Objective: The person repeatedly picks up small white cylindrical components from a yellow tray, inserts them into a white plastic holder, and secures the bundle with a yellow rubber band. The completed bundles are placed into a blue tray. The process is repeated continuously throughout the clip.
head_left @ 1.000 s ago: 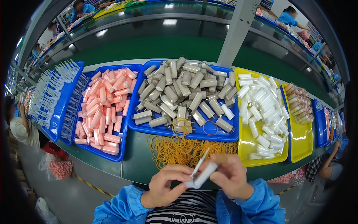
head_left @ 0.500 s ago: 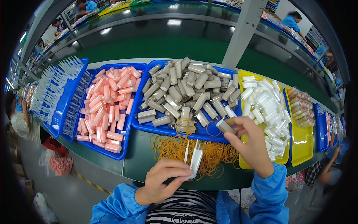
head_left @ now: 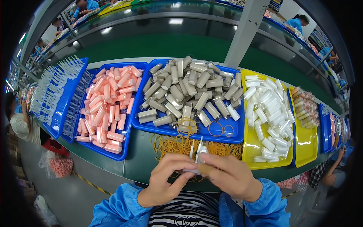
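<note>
Just in front of my body, both hands are close together over the near edge of the green table. My left hand [head_left: 166, 176] pinches a small bundle of white oblong pieces [head_left: 202, 150], from which thin white rods stick up. Pressed against that bundle from the right is my right hand [head_left: 232, 177], blurred at the fingers and closed. The grey block it carried is mostly hidden behind them. Right behind the hands spreads a heap of tan rubber bands [head_left: 166, 145]. A blue tray [head_left: 236, 133] of grey blocks [head_left: 181, 90] lies beyond the bands.
On the left, a blue tray [head_left: 123, 154] holds pink blocks [head_left: 106, 98], beside blue trays of clear comb-like parts [head_left: 56, 83]. Yellow trays [head_left: 249, 159] stand on the right, one with white blocks [head_left: 266, 109]. A grey post [head_left: 244, 34] rises behind; co-workers sit farther off.
My right hand has moved left and nearer with the grey block, from the tray's edge to my left hand. My left hand keeps hold of the white pieces.
</note>
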`<action>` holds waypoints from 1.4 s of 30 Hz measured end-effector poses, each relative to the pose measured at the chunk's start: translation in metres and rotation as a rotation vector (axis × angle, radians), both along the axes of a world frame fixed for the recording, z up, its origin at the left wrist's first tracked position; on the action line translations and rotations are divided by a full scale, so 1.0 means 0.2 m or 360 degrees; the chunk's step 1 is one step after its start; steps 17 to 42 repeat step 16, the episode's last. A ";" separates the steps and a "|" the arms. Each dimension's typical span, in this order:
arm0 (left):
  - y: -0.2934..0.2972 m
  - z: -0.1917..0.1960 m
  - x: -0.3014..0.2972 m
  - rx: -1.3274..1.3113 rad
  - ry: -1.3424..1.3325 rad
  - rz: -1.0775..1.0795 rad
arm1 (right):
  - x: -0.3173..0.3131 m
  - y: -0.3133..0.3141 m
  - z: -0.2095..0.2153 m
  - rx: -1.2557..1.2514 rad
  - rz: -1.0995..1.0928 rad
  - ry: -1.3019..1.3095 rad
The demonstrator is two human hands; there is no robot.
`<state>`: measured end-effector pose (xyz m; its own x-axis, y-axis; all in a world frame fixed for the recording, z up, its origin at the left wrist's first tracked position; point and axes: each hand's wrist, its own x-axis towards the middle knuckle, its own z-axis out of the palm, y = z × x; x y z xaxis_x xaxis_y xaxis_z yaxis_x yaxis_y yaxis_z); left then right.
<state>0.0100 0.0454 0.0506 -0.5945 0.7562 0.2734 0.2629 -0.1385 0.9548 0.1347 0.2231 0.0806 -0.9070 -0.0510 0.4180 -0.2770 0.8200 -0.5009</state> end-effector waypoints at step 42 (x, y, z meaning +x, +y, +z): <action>-0.04 0.03 -0.02 0.0024 0.0558 -0.0405 | -0.08 0.03 -0.07 -0.2048 -0.0695 -0.0251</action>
